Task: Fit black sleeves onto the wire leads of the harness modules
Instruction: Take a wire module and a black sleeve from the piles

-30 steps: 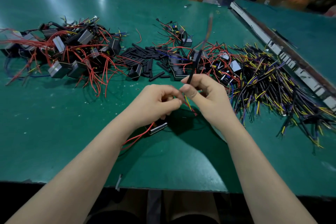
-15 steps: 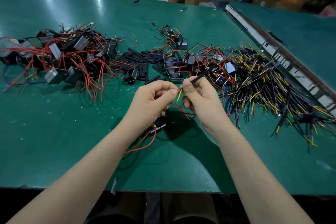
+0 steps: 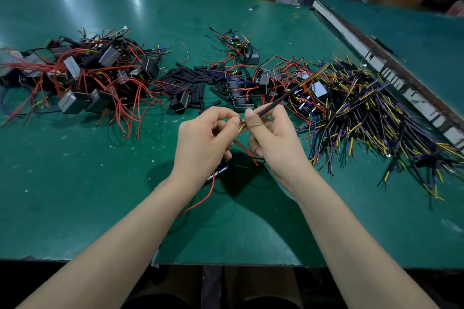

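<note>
My left hand (image 3: 204, 142) pinches the yellow wire lead (image 3: 241, 128) of a harness module (image 3: 217, 173) that hangs below my palm, its red wires trailing onto the green table (image 3: 75, 183). My right hand (image 3: 275, 140) grips a long black sleeve (image 3: 281, 100) between thumb and fingers. The sleeve slants up to the right, and its near end meets the yellow lead between my two thumbs. The module is mostly hidden by my left hand.
A heap of modules with red wires (image 3: 82, 78) lies at the left. Loose short black sleeves (image 3: 190, 80) lie in the middle, more modules (image 3: 266, 78) beside them. A pile of sleeved yellow and blue wires (image 3: 371, 118) spreads at the right, by a metal rail (image 3: 391, 78).
The black sleeve has swung from nearly upright down to a slant pointing right. Both hands stayed together over the table's middle, with the sleeve's end now at the yellow lead.
</note>
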Demonstrator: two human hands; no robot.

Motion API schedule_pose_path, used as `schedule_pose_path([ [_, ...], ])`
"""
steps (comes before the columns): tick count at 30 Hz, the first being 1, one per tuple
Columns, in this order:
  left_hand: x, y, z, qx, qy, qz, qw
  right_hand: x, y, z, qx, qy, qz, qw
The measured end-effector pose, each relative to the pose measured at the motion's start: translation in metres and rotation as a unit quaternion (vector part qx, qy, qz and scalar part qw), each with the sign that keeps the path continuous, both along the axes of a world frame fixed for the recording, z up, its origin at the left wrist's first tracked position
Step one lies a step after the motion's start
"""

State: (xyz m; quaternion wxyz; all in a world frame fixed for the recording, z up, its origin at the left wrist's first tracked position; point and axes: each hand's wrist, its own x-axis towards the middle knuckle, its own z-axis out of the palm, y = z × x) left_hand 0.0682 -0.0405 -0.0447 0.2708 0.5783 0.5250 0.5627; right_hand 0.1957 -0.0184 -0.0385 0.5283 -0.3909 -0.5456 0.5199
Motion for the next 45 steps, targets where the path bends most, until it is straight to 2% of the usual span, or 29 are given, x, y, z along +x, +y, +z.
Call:
schedule_pose_path([
  [3, 0.001, 0.001, 0.0, -0.01, 0.016, 0.015, 1.0, 0.003, 0.001, -0.001, 0.056, -0.07, -0.003, 0.996],
  [9, -0.001, 0.004, 0.0, -0.04, 0.037, 0.008, 0.999, 0.005, 0.003, -0.001, 0.168, -0.223, -0.02, 0.96],
  [12, -0.001, 0.004, 0.0, -0.039, 0.042, 0.005, 0.998, 0.005, 0.004, -0.001, 0.179, -0.237, -0.03, 0.955],
  [17, -0.002, 0.003, 0.003, -0.014, 0.05, -0.021, 0.998, 0.009, 0.004, -0.001, 0.163, -0.2, -0.032, 0.966],
  [22, -0.003, 0.004, 0.001, 0.004, 0.12, 0.019, 0.993, 0.008, 0.001, -0.001, 0.185, -0.242, -0.039, 0.952],
  [24, -0.004, 0.007, 0.001, -0.006, 0.145, 0.022, 0.989, 0.009, 0.0, -0.002, 0.211, -0.308, -0.045, 0.927],
  [27, -0.005, 0.011, 0.002, -0.05, 0.179, 0.011, 0.983, 0.013, -0.001, -0.003, 0.273, -0.42, -0.078, 0.862],
  [30, -0.004, 0.01, 0.006, -0.078, 0.21, 0.008, 0.975, 0.014, 0.0, -0.003, 0.374, -0.444, -0.103, 0.808],
  [32, -0.006, 0.011, 0.007, -0.066, 0.257, -0.002, 0.964, 0.014, 0.004, -0.004, 0.407, -0.431, -0.121, 0.796],
  [35, -0.014, 0.012, 0.009, -0.052, 0.298, -0.07, 0.951, 0.016, 0.011, -0.007, 0.377, -0.403, -0.084, 0.83],
  [38, -0.019, 0.011, 0.009, -0.043, 0.255, -0.122, 0.958, 0.017, 0.014, -0.005, 0.274, -0.342, -0.024, 0.899],
  [41, -0.02, 0.01, 0.006, -0.044, 0.226, -0.131, 0.964, 0.017, 0.013, 0.0, 0.187, -0.265, 0.015, 0.946],
  [45, -0.02, 0.006, 0.005, 0.011, 0.234, -0.135, 0.963, 0.022, 0.013, 0.005, 0.092, -0.213, 0.044, 0.972],
])
